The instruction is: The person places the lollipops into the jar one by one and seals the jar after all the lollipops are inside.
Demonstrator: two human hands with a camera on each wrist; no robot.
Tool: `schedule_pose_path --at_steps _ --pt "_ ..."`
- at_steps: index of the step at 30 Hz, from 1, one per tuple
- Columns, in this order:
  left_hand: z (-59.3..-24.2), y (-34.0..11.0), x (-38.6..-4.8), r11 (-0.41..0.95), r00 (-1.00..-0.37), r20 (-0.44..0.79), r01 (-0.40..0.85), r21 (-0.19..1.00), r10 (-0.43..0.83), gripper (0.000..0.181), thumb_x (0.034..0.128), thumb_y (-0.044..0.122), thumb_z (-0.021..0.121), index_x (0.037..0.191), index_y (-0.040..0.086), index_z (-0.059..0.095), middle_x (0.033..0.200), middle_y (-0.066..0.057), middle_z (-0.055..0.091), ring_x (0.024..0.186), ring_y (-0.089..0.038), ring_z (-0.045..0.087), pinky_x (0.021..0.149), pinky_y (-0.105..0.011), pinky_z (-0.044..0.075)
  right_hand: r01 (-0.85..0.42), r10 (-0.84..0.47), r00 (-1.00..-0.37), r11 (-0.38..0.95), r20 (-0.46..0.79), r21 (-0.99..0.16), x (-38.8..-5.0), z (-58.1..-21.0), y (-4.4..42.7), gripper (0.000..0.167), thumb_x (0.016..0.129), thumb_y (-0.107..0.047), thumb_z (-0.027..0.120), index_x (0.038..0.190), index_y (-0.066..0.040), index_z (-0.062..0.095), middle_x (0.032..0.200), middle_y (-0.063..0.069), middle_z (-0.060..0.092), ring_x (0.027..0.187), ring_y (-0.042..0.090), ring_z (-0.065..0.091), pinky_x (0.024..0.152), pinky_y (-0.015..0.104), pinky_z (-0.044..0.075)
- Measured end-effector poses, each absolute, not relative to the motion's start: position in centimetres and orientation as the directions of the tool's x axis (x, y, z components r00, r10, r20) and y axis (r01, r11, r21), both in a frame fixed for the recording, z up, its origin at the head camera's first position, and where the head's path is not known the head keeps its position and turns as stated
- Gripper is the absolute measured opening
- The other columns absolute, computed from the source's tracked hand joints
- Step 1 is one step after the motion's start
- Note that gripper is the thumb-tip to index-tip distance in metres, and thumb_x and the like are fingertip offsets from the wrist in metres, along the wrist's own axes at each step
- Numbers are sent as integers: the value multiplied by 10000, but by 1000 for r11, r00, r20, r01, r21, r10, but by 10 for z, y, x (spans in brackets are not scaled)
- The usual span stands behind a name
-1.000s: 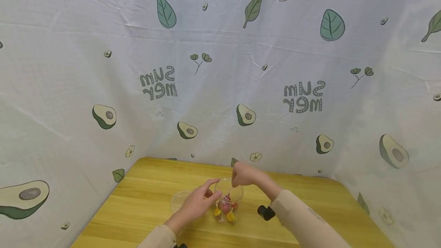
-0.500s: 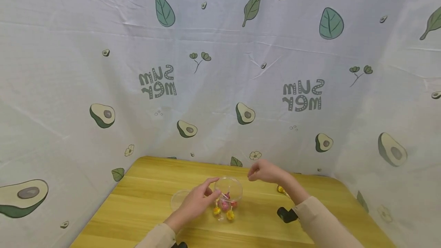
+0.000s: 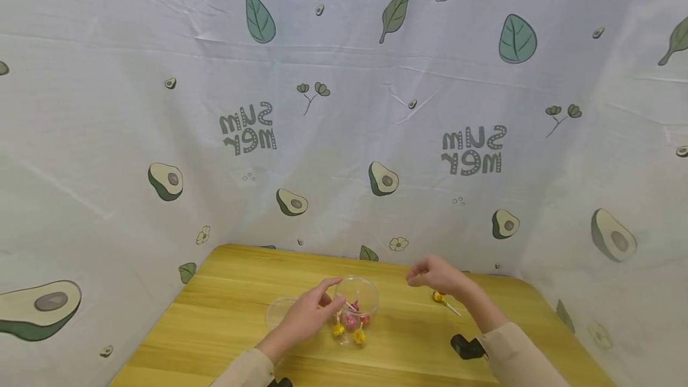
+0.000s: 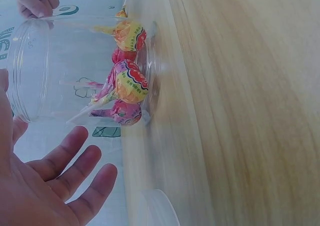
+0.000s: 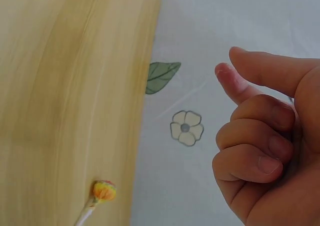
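A clear jar point(image 3: 357, 294) point(image 4: 65, 55) stands upright on the table, with several wrapped lollipops point(image 3: 351, 322) point(image 4: 131, 85) at its bottom, yellow, pink and red. My left hand point(image 3: 303, 318) point(image 4: 60, 186) holds the jar near its rim between thumb and forefinger, the other fingers spread loosely beside it. To the right of the jar, my right hand point(image 3: 441, 275) point(image 5: 265, 136) hovers with nothing in it; thumb and forefinger stand apart, the other fingers curled. A yellow-orange lollipop point(image 3: 439, 297) point(image 5: 104, 191) lies on the table below that hand, its white stick towards the front.
A round translucent lid point(image 3: 276, 314) point(image 4: 161, 211) lies left of the jar, partly behind my left hand. The wooden table point(image 3: 226, 291) ends at a white curtain point(image 3: 322, 154) printed with leaves and avocados. A black camera mount point(image 3: 466, 347) sits at my right wrist.
My right hand has moved from above the jar's rim out to the right, and the lollipop on the table has come into view. My left hand has stayed on the jar.
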State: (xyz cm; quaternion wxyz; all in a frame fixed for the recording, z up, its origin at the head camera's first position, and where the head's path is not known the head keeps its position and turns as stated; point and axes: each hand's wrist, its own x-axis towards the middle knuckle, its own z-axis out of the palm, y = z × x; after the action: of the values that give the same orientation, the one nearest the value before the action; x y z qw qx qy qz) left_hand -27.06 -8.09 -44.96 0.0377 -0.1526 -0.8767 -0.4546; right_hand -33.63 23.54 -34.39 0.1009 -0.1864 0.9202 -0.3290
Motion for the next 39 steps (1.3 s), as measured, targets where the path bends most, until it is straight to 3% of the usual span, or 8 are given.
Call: schedule_pose_path --at_steps 5,8,15,21,24,27,31,39 --pt "-449 -80 -270 545 -951 204 301 782 233 576 990 624 490 1498 355 446 956 68 635 857 -95 588 705 -342 473 -248 -397 -915 700 -77 -670 -337 -353 253 207 932 -173 701 1055 -10 733 855 28 654 569 113 383 538 287 381" --pt "-448 -79 -270 547 -950 206 304 780 235 581 993 623 484 1502 345 443 964 68 636 873 -96 593 711 -346 477 -220 -381 -921 686 -85 -693 -337 -361 262 226 946 -177 686 1084 -2 724 761 3 584 473 87 255 462 236 278" --pt "-448 -80 -269 551 -950 210 306 776 231 577 995 620 482 1499 340 447 974 65 634 905 -109 598 727 -363 484 -142 -313 -944 679 -109 -721 -339 -380 283 322 954 -198 678 1169 41 692 731 0 598 457 78 243 456 229 272" --pt "-448 -80 -270 553 -951 211 304 776 227 587 994 622 484 1503 333 445 973 61 633 900 -110 597 726 -365 484 -89 -269 -956 645 -117 -759 -342 -394 299 326 964 -190 663 1183 50 682 959 117 705 464 87 238 457 238 265" --pt "-448 -79 -270 554 -951 212 304 775 226 590 992 624 485 1504 333 444 976 61 634 899 -109 597 727 -363 485 -67 -246 -962 638 -121 -767 -344 -401 307 318 967 -192 660 1169 52 682 989 93 700 468 87 240 455 234 259" --pt "-448 -79 -270 554 -951 211 304 775 227 591 991 626 485 1504 334 445 972 63 635 888 -103 595 721 -356 484 -25 -211 -967 629 -140 -777 -345 -408 313 345 964 -213 667 1184 53 673 793 -13 633 464 76 226 448 226 252" --pt "-450 -80 -271 552 -951 208 302 777 228 592 992 624 485 1504 329 445 955 66 631 858 -96 587 705 -343 478 20 -168 -974 605 -152 -796 -346 -417 320 386 968 -214 654 1221 77 645 543 -88 374 449 65 216 439 220 248" --pt "-451 -80 -271 556 -950 211 307 772 232 596 995 622 481 1507 320 443 948 66 633 838 -89 584 698 -340 477 34 -61 -995 579 -84 -815 -346 -439 330 393 946 -178 670 1206 116 640 490 -93 310 417 58 247 424 223 267"
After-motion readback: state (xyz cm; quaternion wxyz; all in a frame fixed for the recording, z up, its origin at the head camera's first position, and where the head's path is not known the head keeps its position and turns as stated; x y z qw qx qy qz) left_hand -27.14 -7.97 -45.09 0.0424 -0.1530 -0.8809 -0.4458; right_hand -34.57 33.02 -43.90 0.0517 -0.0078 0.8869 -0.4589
